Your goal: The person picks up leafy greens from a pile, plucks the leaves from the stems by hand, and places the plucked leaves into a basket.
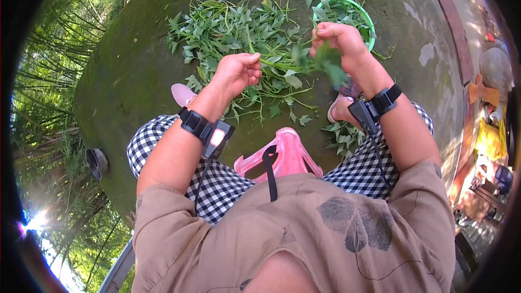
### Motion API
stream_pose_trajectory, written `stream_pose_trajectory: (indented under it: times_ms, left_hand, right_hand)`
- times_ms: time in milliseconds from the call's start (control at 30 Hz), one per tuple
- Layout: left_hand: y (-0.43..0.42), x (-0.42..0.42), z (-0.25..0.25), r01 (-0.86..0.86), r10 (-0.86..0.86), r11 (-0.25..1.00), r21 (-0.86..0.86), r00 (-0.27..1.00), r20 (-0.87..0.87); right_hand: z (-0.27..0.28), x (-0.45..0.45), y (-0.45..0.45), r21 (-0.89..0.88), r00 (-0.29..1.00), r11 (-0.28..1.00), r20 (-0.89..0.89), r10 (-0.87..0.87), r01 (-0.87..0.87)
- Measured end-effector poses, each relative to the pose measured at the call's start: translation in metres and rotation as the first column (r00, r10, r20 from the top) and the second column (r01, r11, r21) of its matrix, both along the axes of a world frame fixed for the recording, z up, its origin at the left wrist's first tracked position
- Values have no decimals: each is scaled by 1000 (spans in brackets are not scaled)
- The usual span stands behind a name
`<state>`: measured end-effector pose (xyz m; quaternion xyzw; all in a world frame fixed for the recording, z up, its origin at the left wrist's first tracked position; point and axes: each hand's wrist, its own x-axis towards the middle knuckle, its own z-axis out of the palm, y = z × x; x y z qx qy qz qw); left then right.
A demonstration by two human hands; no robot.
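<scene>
Trousers (152, 138): are displaying a black-and-white check.
Shirt (244, 233): is showing brown with dark leaf prints.
Stool (287, 149): is showing pink.
Round container (373, 24): is presenting a bright green rim.
Leaves (266, 24): are showing green; stems (279, 65) are showing a lighter green.
Ground (119, 92): is showing grey-brown with a mossy green tint.
Wrist straps (194, 121): are showing black.
Shoes (182, 94): are showing pale pink.
Bag (489, 139): is showing yellow.

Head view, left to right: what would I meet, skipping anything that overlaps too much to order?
Grey container, left shoe, left hand, right hand, yellow bag.
</scene>
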<state>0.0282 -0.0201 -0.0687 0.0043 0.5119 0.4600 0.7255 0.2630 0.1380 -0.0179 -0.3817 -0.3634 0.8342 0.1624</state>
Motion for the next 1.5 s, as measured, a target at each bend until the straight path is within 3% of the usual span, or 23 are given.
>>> stream_pose_trajectory:
  times_ms: [67,100,200,233,333,467,567,633,700,733,767,867,933,1000,1067,1200,1333,1433,1500]
  left_hand:
    - [-1,0,-7,-116,114,992,-55,993,-38]
    - [-2,-3,-14,-165,162,984,-68,986,-39]
    - [-3,-9,-21,-242,237,966,-89,970,-57]
    - [-3,-9,-21,-251,243,962,-110,967,-81]
    - [-3,-5,-18,-204,187,975,-88,967,-174]
    - [-2,3,-10,-125,119,992,-17,970,-211]
    - [-1,6,1,-70,79,995,72,987,-140]
    - [-1,9,3,-42,55,990,136,994,-93]
    - [-1,9,7,-20,32,982,189,998,-61]
    - [-1,10,8,-7,21,979,202,998,-67]
    - [-1,11,10,5,11,976,216,997,-71]
    - [-1,11,19,55,-48,967,250,998,-37]
    - [-1,14,23,82,-85,961,263,996,1]
    - [-1,16,27,120,-126,960,252,992,7]
    - [0,20,31,156,-159,963,221,987,-3]
    - [2,25,27,187,-181,961,205,982,-48]
    - [5,25,33,181,-173,959,217,983,-58]
    - [4,25,36,191,-174,955,228,980,-92]
    - [3,27,38,212,-186,949,232,974,-126]
  right_hand:
    - [4,8,3,213,961,960,173,-217,179]
    - [-3,19,13,112,987,981,13,-158,156]
    - [-10,39,30,64,935,937,71,-346,342]
    - [-12,45,34,84,925,923,42,-379,374]
    - [-1,59,47,32,892,915,208,-400,403]
    - [-7,80,68,328,806,845,292,-515,422]
    - [-14,90,86,510,684,747,357,-636,427]
    - [-16,90,92,648,585,678,415,-696,346]
    - [-18,88,96,846,349,528,520,-780,-82]
    - [-17,84,97,842,221,436,513,-829,-318]
    - [-17,81,95,833,201,419,509,-837,-362]
    - [-14,54,77,815,708,523,523,-475,-250]
    - [5,15,36,569,896,798,435,-88,-198]
    - [18,-16,3,438,899,832,410,151,-340]
    - [18,-34,-15,460,897,787,356,261,-412]
    - [8,-52,-21,614,885,648,401,235,-450]
    - [14,-60,-29,593,900,688,370,230,-419]
    - [17,-63,-32,653,878,600,432,206,-462]
    - [16,-64,-31,616,870,632,446,213,-470]
